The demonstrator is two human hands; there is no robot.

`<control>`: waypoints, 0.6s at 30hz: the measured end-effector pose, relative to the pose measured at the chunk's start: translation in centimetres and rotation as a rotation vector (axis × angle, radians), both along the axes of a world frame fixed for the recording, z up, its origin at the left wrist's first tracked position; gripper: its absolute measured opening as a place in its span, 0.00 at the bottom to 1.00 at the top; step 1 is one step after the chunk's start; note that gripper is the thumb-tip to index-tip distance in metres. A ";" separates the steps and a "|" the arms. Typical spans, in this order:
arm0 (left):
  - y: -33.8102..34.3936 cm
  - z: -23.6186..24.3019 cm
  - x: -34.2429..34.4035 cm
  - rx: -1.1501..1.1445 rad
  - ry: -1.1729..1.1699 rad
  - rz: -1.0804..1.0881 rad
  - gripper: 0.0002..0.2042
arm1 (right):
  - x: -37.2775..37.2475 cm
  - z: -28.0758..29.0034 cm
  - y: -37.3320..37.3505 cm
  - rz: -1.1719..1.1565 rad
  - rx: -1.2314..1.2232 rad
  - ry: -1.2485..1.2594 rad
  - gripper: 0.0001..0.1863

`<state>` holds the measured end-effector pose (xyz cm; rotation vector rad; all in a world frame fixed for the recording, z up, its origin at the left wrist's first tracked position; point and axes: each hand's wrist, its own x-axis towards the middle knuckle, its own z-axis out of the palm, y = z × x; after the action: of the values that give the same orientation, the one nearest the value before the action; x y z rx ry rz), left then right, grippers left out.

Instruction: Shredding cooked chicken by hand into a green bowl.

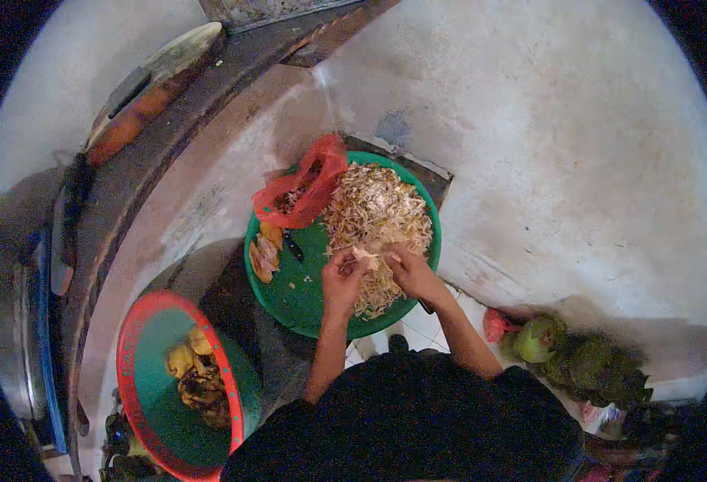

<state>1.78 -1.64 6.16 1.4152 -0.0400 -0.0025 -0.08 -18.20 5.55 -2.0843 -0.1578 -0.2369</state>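
Observation:
Above a round green tray, my left hand and my right hand are close together, fingers pinched on a small pale piece of meat. A large heap of shredded pale meat, which looks like chicken, covers the tray's right side and reaches under my hands. At the tray's left lie a few larger meat pieces. Beside them rests a small knife with a dark handle. An opened red plastic bag with dark scraps inside drapes over the tray's far left edge.
A red-rimmed green basin holding yellowish and dark meat pieces stands at lower left. Along the left runs a dark ledge with a long knife and a metal pot. Green coconut-like fruits lie by the right wall.

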 end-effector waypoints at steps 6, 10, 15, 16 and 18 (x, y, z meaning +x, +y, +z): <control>-0.9 -0.3 0.6 0.005 -0.043 0.040 0.10 | -0.6 0.5 -0.2 0.204 0.079 0.015 0.20; -1.8 0.9 0.7 0.123 -0.145 0.046 0.10 | -1.2 3.6 -0.6 0.201 0.093 -0.020 0.17; -3.3 -0.1 1.5 0.085 -0.171 0.048 0.11 | -0.5 2.5 -1.1 0.083 0.100 -0.113 0.14; -3.5 -0.4 1.7 0.065 -0.201 0.033 0.11 | -0.5 2.2 -1.2 0.044 0.042 -0.184 0.14; -3.8 0.1 1.6 0.051 -0.174 0.018 0.11 | -0.6 2.5 -1.4 0.029 0.060 -0.136 0.13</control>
<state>3.37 -5.46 6.27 1.4638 -0.1722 0.1349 -0.72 -19.57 8.08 -2.0048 -0.2597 -0.3616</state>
